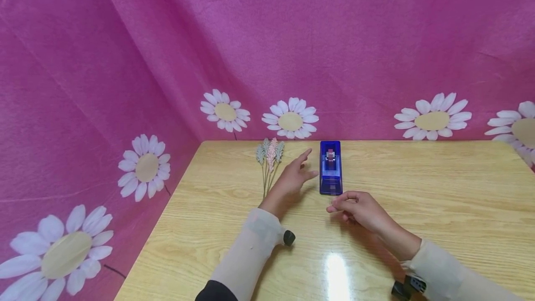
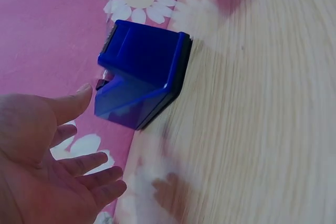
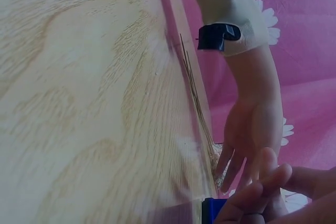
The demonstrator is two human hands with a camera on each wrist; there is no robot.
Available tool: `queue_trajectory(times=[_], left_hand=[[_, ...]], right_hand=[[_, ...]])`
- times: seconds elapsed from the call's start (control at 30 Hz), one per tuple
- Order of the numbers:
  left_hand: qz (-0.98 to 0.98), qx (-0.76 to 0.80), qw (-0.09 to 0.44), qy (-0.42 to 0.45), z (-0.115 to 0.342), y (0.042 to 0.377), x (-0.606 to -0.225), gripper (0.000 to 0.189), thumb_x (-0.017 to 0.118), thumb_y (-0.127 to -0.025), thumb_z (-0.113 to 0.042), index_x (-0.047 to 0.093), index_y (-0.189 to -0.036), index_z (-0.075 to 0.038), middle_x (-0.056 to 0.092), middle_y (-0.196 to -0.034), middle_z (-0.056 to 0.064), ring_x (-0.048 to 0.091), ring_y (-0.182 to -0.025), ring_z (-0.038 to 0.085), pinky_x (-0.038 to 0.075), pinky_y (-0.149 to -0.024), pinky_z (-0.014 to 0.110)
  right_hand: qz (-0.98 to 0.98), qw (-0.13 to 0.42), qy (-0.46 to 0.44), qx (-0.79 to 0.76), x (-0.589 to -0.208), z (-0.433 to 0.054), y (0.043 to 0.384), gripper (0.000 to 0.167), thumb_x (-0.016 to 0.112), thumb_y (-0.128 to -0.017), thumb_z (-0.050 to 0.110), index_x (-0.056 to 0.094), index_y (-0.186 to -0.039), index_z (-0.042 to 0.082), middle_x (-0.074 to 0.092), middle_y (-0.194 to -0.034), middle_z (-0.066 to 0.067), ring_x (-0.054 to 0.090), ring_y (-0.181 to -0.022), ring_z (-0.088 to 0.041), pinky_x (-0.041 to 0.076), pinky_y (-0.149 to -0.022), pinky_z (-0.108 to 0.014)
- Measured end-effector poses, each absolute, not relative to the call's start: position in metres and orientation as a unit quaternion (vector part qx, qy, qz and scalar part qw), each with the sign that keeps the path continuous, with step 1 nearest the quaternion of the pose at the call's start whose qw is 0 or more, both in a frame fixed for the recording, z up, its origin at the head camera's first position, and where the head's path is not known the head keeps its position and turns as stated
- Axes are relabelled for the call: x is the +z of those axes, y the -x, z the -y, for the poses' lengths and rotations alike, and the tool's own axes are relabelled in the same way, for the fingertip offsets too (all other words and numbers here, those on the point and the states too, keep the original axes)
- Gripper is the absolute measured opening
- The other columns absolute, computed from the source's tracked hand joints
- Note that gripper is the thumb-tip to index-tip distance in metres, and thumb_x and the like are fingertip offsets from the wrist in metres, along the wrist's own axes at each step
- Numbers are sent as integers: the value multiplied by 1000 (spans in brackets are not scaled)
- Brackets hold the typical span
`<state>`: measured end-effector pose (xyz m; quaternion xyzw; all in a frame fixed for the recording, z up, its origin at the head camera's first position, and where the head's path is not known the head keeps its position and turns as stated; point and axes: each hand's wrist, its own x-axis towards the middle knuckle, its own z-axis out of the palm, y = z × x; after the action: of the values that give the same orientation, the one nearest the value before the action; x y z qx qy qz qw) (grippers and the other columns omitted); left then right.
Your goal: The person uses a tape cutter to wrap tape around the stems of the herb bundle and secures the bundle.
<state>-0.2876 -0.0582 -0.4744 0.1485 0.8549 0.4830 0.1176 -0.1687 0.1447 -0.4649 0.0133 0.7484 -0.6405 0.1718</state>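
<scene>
A blue tape dispenser (image 1: 331, 168) stands near the table's back edge, its cutter end facing the person. My right hand (image 1: 363, 210) is just in front of that end, thumb and forefinger pinched together. In the left wrist view, a strip of clear tape (image 2: 109, 9) runs from the dispenser's cutter up to the right fingertips at the top edge. To the left of the dispenser is my left hand (image 1: 292, 178), fingers spread and holding nothing. Its thumb points toward the dispenser's side in the left wrist view.
Artificial flower stems (image 1: 270, 152), pink and grey-green, lie on the wooden table (image 1: 439, 189) left of the left hand, partly covered by the wrist. Behind and at the left hangs a pink cloth (image 1: 334, 50) with large white daisies.
</scene>
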Motion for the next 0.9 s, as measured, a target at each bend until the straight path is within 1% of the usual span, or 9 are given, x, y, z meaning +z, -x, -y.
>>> queue_trajectory(times=[0.13,0.23,0.37,0.53,0.63,0.77,0.83,0.9], left_hand=[[-869,461,108,-144,73,286,-470,73,69,-101,-29,31,-163,-33,39,-164,7,39,-148,34,36,-118,50],[-876,452,96,-142,87,284,-466,72,69,-101,-28,32,-163,-28,40,-163,11,39,-148,35,36,-117,54],[-877,452,88,-135,105,281,-463,73,68,-101,-24,31,-163,-22,37,-164,15,38,-148,39,34,-117,57],[-884,444,70,-125,123,277,-465,73,69,-101,-20,31,-163,-15,34,-165,16,33,-151,39,29,-121,55],[-889,440,62,-112,132,272,-467,74,70,-100,-19,32,-163,-14,34,-165,15,30,-152,37,27,-122,55],[-891,444,53,-85,142,266,-471,77,73,-98,-19,31,-162,-12,33,-165,18,31,-151,38,28,-121,55],[-889,450,46,-72,145,264,-474,78,74,-97,-17,31,-162,-9,32,-164,21,30,-151,41,28,-121,56],[-886,458,42,-59,148,262,-477,80,75,-96,-15,30,-161,-5,32,-162,24,33,-149,43,31,-119,56]], right_hand=[[-748,173,-10,-641,-464,-145,168,22,61,-104,17,66,-110,-4,79,-98,-7,55,-66,-9,46,-59,-26],[-751,173,-12,-638,-464,-146,169,22,61,-105,17,67,-110,-4,79,-98,-7,55,-66,-10,46,-60,-26],[-752,172,-14,-637,-463,-146,169,21,60,-105,17,67,-109,-3,79,-98,-6,55,-66,-9,46,-60,-26],[-749,169,-9,-641,-464,-147,168,21,62,-104,17,66,-109,-3,79,-98,-7,55,-65,-8,45,-59,-25],[-748,169,-10,-642,-466,-148,169,21,62,-104,17,66,-109,-3,79,-99,-7,55,-65,-7,45,-58,-25],[-745,172,-13,-645,-466,-148,169,21,61,-105,16,65,-110,-4,79,-99,-8,55,-65,-7,45,-59,-25],[-743,172,-12,-646,-466,-148,169,21,61,-105,16,65,-109,-4,79,-99,-8,55,-65,-8,45,-59,-25],[-743,172,-10,-647,-465,-148,168,20,61,-105,16,65,-109,-3,79,-99,-8,55,-65,-7,44,-59,-25]])
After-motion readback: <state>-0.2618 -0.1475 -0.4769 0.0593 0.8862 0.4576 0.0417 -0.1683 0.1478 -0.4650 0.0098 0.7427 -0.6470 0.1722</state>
